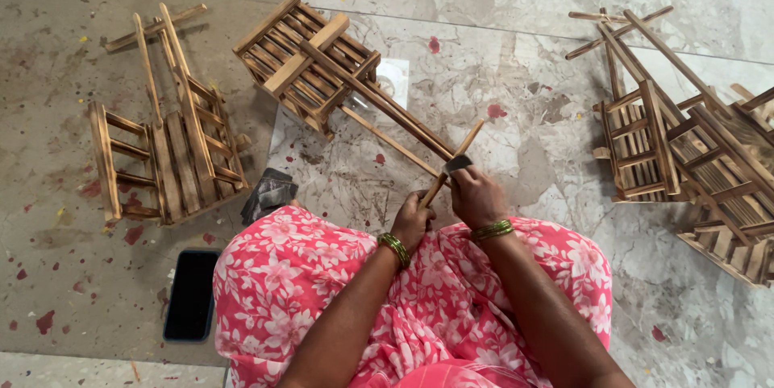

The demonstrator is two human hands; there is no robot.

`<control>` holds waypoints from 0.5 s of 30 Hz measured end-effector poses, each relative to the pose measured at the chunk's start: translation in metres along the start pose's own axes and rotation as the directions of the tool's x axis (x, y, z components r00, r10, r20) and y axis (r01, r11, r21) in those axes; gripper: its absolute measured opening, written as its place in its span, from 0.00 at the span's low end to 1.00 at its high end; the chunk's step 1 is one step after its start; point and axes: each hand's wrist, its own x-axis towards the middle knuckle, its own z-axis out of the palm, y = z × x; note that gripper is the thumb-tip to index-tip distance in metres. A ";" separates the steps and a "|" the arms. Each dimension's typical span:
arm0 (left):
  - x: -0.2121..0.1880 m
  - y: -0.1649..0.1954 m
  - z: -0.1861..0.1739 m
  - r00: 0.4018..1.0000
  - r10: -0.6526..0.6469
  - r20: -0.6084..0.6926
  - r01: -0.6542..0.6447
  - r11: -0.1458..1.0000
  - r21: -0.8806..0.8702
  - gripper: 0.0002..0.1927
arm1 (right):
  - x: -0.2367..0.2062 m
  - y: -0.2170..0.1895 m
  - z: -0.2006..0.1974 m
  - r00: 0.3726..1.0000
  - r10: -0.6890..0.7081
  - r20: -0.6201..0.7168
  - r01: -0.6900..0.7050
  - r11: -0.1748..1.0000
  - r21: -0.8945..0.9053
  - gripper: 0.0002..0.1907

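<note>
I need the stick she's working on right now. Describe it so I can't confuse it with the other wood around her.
Start at the pink floral lap at the bottom; both hands sit just above it. The left hand grips the thin wooden stick, and the right hand presses a small grey pad against it. Unlike the wooden crate behind, it is single, loose and held off the floor.

Both forearms reach forward from the bottom edge and converge over the lap, wrists close together — each with a green bangle. The left hand (413, 221) is curled into a fist, knuckles up, fingers wrapped tight. The right hand (477, 195) sits just beside it and slightly further forward — back of the hand up, fingers bent downward and pinched together at the tips.
</note>
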 end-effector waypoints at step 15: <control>0.006 0.002 0.003 0.988 0.157 -0.014 -0.150 0.966 0.209 0.17 | -0.007 -0.009 0.015 0.989 -0.049 0.136 0.036 0.995 0.096 0.05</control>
